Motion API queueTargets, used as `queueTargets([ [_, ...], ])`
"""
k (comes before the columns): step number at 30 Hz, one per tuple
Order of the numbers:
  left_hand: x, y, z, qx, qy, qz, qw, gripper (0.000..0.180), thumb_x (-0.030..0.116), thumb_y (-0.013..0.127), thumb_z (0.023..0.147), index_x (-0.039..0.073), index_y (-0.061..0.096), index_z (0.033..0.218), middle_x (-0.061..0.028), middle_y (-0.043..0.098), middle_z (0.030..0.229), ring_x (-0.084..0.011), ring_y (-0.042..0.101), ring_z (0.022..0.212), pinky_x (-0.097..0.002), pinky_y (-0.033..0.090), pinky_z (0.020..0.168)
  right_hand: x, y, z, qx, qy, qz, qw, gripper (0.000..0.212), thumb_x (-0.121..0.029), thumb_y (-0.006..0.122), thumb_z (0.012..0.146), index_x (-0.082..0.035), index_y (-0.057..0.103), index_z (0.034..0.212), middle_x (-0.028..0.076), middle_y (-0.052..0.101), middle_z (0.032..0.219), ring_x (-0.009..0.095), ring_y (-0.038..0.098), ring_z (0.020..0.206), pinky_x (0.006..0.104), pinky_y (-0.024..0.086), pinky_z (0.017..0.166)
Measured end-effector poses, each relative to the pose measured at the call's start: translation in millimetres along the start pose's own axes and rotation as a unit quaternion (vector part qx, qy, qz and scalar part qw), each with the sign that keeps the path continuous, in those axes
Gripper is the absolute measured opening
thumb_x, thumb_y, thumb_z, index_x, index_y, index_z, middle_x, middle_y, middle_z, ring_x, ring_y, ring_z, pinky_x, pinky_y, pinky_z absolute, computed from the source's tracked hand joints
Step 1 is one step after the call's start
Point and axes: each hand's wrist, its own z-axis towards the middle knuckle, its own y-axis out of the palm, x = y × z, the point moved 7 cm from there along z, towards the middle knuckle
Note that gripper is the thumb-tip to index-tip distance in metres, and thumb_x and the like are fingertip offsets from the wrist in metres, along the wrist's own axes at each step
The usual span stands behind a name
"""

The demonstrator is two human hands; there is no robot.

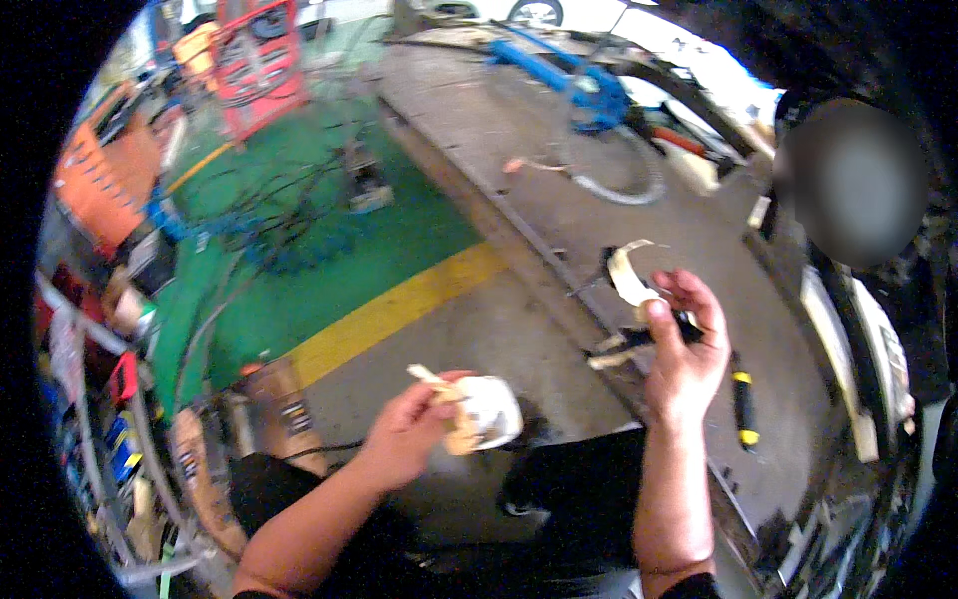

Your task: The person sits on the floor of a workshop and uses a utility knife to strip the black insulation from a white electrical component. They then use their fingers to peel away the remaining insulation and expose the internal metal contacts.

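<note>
Item one: a white, rounded-corner piece [506, 409], greyish at its middle, with a crumpled tan strip [461, 434] at its left edge. The tan strip is grasped by the fingers of the left hand [407, 424], near centre. Item two: a curved cream strip [627, 277], pinched by the fingers of the right hand [689, 364], over the grey platform [449, 105]; a dark part is half hidden there and cannot be identified. The step is judged to be the handling of both pieces; a steady two-handed grip seems called for next.
</note>
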Motion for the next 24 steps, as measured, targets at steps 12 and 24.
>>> queueTargets([
  [12, -18, 0, -5, 0.031, -0.037, -0.066, 0.997, 0.040, 0.023, 0.056, 0.104, 0.001, 0.055, 0.137, -0.0058, 0.066, 0.119, -0.0156, 0.063, 0.106, -0.0313, 0.051, 0.094, -20, -229, 86, 0.064, 0.100, -0.484, 0.867, 0.070, -0.063, 0.027, 0.104, -0.010, 0.068, 0.123, 0.027, 0.065, 0.123, 0.040, 0.059, 0.123, 0.0447, 0.042, 0.104],
  [24, -16, -3, -12, 0.024, -0.020, -0.049, 0.998, 0.036, 0.028, 0.054, 0.105, 0.002, 0.058, 0.130, -0.0047, 0.067, 0.113, -0.0146, 0.065, 0.101, -0.0313, 0.053, 0.089, 71, -174, 155, -0.092, 0.146, -0.426, 0.888, 0.040, -0.032, 0.066, 0.091, 0.003, 0.068, 0.110, 0.026, 0.071, 0.102, 0.042, 0.069, 0.097, 0.0453, 0.053, 0.090],
])
